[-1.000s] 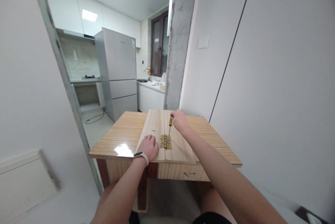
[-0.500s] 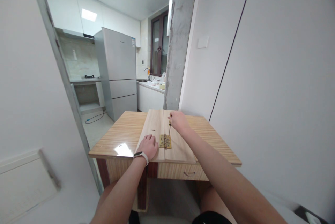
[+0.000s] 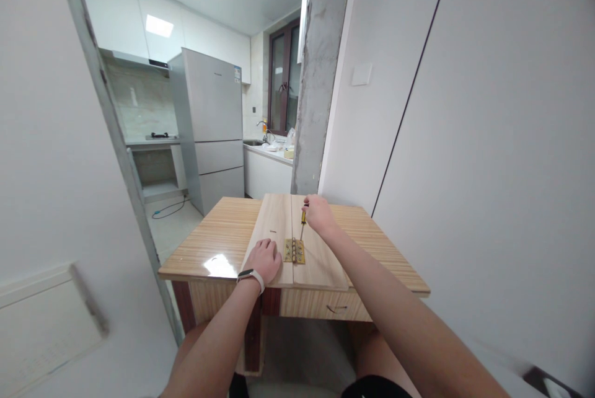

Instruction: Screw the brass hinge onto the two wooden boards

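Observation:
Two pale wooden boards [image 3: 274, 224] lie side by side on a striped wooden table [image 3: 223, 237]. A brass hinge [image 3: 294, 251] sits across the seam between them. My right hand [image 3: 317, 214] grips a screwdriver [image 3: 302, 222] with a yellow handle, its tip down at the hinge's upper right part. My left hand [image 3: 263, 260], with a white band on the wrist, presses flat on the left board just beside the hinge.
A grey concrete pillar [image 3: 320, 69] and white walls stand behind the table. To the left a doorway opens onto a kitchen with a silver fridge [image 3: 209, 125] and a counter [image 3: 269, 156]. A drawer front [image 3: 325, 306] sits under the tabletop.
My right hand has turned slightly on the screwdriver handle, with the tip staying at the hinge. My left hand and the boards have not moved.

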A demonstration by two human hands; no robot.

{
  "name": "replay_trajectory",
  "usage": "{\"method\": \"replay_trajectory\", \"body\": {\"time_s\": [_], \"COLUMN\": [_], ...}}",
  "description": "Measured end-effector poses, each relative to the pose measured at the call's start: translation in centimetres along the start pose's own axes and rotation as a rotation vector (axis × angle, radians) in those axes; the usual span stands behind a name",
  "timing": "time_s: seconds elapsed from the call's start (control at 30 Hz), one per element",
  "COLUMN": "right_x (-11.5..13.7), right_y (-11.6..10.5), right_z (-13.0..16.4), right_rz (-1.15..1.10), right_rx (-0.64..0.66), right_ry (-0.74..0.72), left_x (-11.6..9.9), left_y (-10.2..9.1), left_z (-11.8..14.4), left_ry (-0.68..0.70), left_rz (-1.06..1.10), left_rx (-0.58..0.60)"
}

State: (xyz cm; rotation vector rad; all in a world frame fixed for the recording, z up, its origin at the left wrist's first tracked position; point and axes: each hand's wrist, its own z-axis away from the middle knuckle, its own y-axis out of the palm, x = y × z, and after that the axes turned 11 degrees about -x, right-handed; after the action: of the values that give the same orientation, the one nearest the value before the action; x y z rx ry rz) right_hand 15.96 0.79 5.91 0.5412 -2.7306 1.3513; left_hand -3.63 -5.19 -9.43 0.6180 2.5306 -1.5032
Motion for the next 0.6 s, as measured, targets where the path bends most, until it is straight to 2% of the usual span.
{"method": "replay_trajectory", "body": {"time_s": [0.2,0.6], "right_x": [0.15,0.26], "right_y": [-0.33,-0.9], "right_z": [0.09,0.63], "right_rz": [-0.014,0.003], "right_rx": [0.008,-0.004], "right_ry": [-0.059,-0.059], "left_x": [0.16,0.28], "left_y": [0.07,0.31], "left_z": [-0.05,-0.04], "left_ry": [0.014,0.016], "left_rz": [-0.009,-0.009], "left_rx": [-0.017,-0.022]}}
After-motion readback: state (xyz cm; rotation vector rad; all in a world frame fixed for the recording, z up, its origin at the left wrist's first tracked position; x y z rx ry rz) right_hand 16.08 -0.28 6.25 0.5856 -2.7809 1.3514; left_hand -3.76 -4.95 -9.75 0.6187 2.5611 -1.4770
